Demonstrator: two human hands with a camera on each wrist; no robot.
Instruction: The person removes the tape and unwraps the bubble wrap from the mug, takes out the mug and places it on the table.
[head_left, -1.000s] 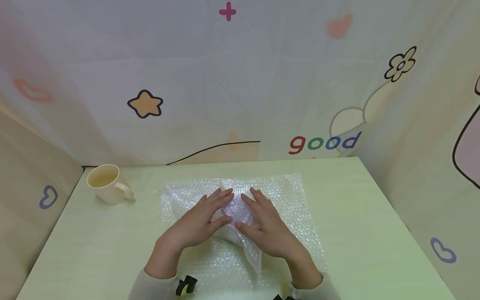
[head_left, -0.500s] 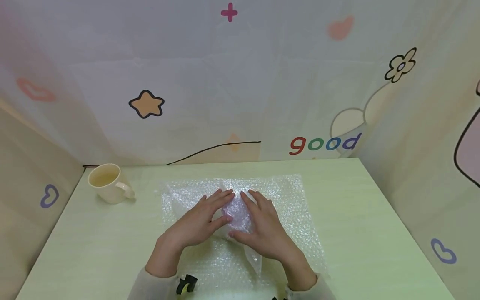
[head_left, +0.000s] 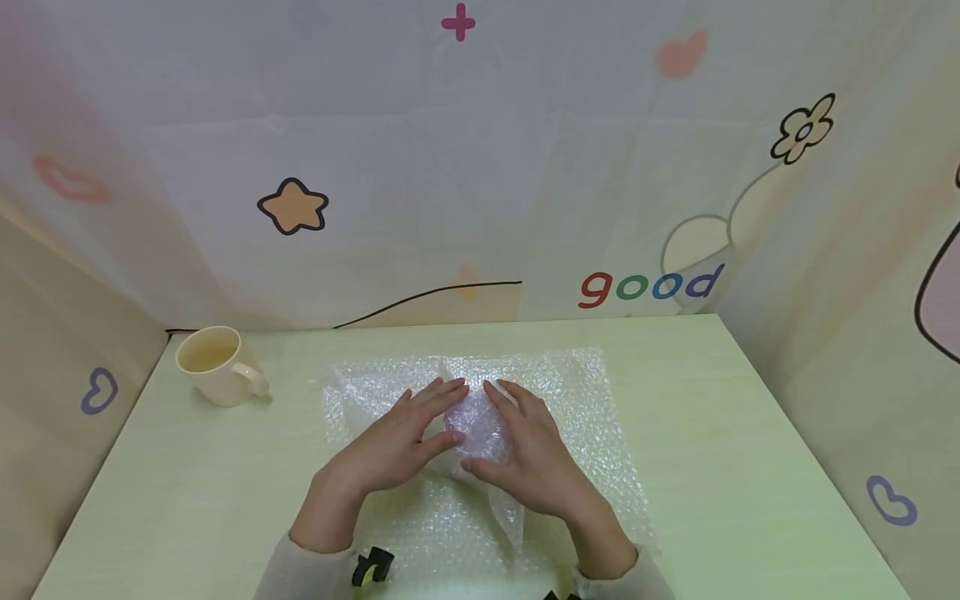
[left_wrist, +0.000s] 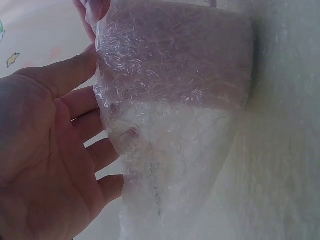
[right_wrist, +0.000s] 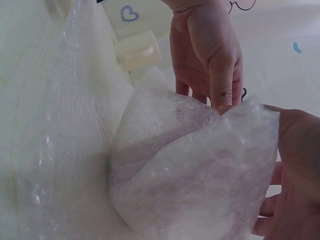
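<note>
A pinkish thing wrapped in bubble wrap, a bundle (head_left: 476, 425), stands on a flat bubble wrap sheet (head_left: 581, 417). The wrap hides what kind of thing it is. My left hand (head_left: 401, 442) lies against the left and top of the bundle, fingers nearly straight and thumb spread. From the other side my right hand (head_left: 536, 458) presses on it with extended fingers, its thumb toward the near side. In the left wrist view the left fingers reach behind the wrap's upper edge. A loose flap (right_wrist: 255, 130) of wrap rises beside the right hand in the right wrist view.
A cream mug (head_left: 217, 367) stands at the table's back left, handle toward the right. The pale green table (head_left: 712, 467) is enclosed by printed curtains (head_left: 405, 167) at the back and both sides.
Over the last second my right hand has shifted slightly toward the left and nearer me, its thumb sliding along the bundle. The left hand stays nearly still; the mug has not moved.
</note>
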